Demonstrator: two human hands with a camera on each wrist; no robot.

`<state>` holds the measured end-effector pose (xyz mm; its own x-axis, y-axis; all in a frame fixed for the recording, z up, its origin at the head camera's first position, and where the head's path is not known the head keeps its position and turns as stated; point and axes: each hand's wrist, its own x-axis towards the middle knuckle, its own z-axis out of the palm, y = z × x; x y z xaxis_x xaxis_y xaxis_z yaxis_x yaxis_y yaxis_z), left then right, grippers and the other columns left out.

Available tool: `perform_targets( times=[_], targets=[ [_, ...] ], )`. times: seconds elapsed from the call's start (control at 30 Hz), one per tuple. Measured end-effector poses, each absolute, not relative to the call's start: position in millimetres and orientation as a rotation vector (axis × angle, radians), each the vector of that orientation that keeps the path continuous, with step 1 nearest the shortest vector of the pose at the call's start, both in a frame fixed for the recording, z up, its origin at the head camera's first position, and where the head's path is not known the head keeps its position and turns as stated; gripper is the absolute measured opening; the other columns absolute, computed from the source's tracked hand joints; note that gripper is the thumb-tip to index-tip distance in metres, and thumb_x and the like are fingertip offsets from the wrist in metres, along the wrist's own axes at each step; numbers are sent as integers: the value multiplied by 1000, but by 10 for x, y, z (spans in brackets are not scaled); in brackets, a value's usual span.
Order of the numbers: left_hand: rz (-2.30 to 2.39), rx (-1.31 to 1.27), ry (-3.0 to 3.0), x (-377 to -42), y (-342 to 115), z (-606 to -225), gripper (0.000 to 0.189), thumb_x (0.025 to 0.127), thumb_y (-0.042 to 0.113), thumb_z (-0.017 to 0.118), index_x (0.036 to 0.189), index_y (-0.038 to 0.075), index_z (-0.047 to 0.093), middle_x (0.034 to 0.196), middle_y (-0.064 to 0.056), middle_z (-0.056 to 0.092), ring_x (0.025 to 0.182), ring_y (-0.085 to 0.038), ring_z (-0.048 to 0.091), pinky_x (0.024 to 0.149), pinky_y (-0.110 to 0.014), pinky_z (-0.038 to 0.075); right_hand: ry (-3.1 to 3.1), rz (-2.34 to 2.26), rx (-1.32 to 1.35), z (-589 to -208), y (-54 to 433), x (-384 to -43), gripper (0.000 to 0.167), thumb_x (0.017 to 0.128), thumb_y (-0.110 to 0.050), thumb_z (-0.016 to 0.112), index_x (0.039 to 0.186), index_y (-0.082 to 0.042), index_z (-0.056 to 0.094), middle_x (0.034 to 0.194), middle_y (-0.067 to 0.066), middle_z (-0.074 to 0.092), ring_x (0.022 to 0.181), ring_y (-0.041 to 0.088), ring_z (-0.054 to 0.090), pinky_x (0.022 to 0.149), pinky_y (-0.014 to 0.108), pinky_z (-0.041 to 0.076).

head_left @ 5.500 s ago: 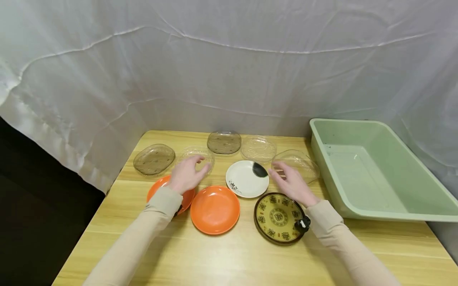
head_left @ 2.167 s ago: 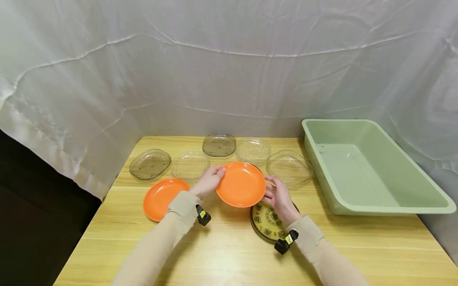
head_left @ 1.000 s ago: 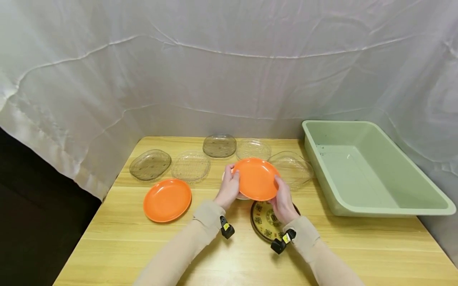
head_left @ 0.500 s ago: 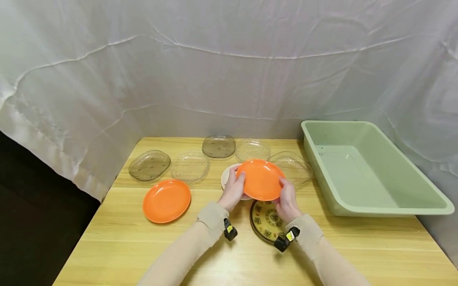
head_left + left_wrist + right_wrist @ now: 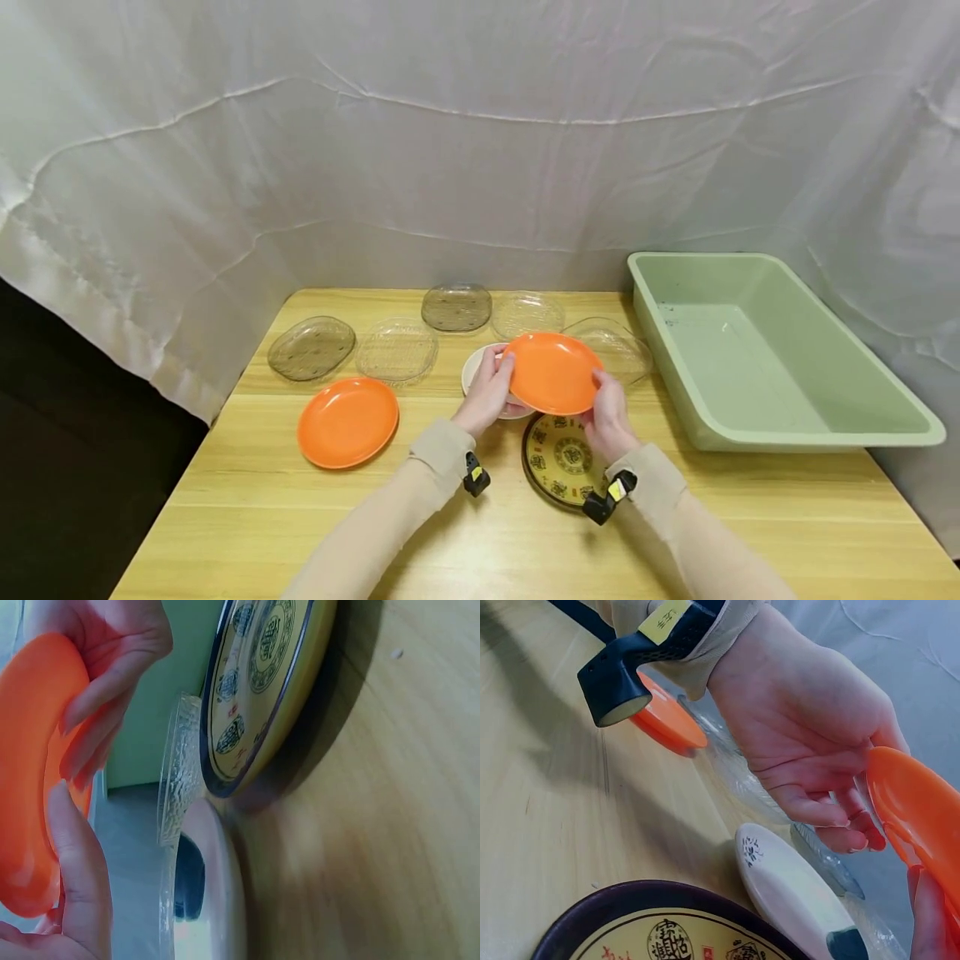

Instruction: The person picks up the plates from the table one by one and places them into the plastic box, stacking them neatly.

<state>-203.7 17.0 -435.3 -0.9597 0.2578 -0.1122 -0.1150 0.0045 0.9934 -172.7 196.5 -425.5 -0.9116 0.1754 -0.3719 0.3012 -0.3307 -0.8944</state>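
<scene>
An orange plate [image 5: 555,372] is held up between my two hands in the head view, face toward the camera. My left hand [image 5: 487,393] grips its left rim, thumb on the front and fingers behind. On the opposite rim, my right hand [image 5: 611,419] holds it the same way. Beneath the raised plate, a white plate [image 5: 472,371] with a dark patch, seen in the left wrist view, is mostly hidden. A yellow patterned plate [image 5: 558,467] with a dark rim lies just in front, partly covered by my right wrist.
A second orange plate [image 5: 348,422] lies at the left of the wooden table [image 5: 247,508]. Several clear and smoky glass plates line the back, including a smoky one [image 5: 311,348] and a clear one [image 5: 396,350]. A deep green tub [image 5: 675,383] stands at right.
Both hands were empty over the table; they have since taken the nearer orange plate, lifted it over the white plate and shifted it rightward. The last half second shows only a slight drift right.
</scene>
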Motion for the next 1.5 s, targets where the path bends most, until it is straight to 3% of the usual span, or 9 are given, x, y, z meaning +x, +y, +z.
perform_targets(
  times=[0.13, 0.23, 0.47, 0.67, 0.93, 1.13, 1.23, 1.4, 1.5],
  targets=[
    [2001, 195, 2117, -2071, 144, -4330, 45, 110, 39, 32, 146, 13, 38, 129, -22, 58, 82, -24, 71, 71, -44, 65, 1758, -2417, 641, -4228, 1993, -1748, 54, 110, -30, 21, 160, -9, 21, 143, 10, 48, 84, 3, 68, 82, 21, 60],
    [1991, 213, 2150, -2087, 142, -4315, 46, 111, 38, 31, 146, 11, 39, 130, -23, 59, 84, -32, 71, 73, -47, 65, 1742, -2427, 644, -4206, 2020, -1752, 55, 110, -30, 20, 161, -9, 18, 147, 12, 45, 84, 3, 68, 84, 21, 61],
    [1984, 256, 2184, -2097, 159, -4307, 45, 111, 37, 30, 147, 10, 39, 128, -22, 59, 100, -43, 70, 70, -35, 65, 1663, -2501, 681, -4094, 2093, -1755, 53, 109, -28, 22, 158, -8, 21, 117, -2, 55, 81, 2, 69, 81, 22, 62],
    [2017, 274, 2214, -2144, 178, -4260, 45, 112, 35, 31, 147, 8, 40, 122, -23, 61, 102, -40, 70, 75, -35, 65, 1694, -2496, 659, -3938, 2154, -1786, 51, 110, -30, 22, 157, -11, 24, 117, -5, 53, 88, 2, 65, 85, 21, 60],
    [1948, 347, 2330, -2170, 181, -4189, 44, 112, 32, 30, 147, 8, 41, 125, -27, 61, 109, -41, 67, 83, -35, 64, 1581, -2599, 668, -3701, 2248, -1831, 26, 109, -28, 23, 125, -22, 43, 96, -10, 60, 82, 2, 64, 73, 19, 58],
    [1839, 436, 2435, -2176, 248, -4165, 42, 111, 30, 31, 147, 11, 42, 129, -20, 64, 115, -36, 66, 94, -40, 59, 1499, -2635, 669, -3513, 2360, -1872, 42, 109, -30, 21, 150, -22, 31, 113, -7, 53, 89, 3, 62, 75, 19, 58],
    [1762, 480, 2502, -2163, 304, -4155, 43, 111, 31, 32, 148, 13, 42, 130, -15, 65, 116, -30, 66, 100, -42, 56, 1433, -2665, 678, -3436, 2451, -1893, 46, 110, -30, 21, 154, -25, 26, 114, -7, 53, 88, 4, 63, 73, 20, 58],
    [1655, 581, 2604, -2130, 423, -4126, 44, 110, 32, 32, 148, 12, 43, 129, -14, 66, 115, -27, 65, 105, -42, 52, 1284, -2759, 688, -3346, 2668, -1923, 43, 109, -29, 23, 152, -29, 27, 109, -6, 56, 83, 8, 66, 68, 26, 61],
    [1608, 617, 2632, -2106, 507, -4103, 45, 110, 34, 32, 148, 12, 43, 131, -13, 65, 116, -26, 65, 105, -39, 52, 1185, -2826, 663, -3308, 2827, -1947, 34, 109, -26, 25, 140, -28, 36, 106, -3, 57, 83, 12, 66, 66, 31, 62]
  ],
)
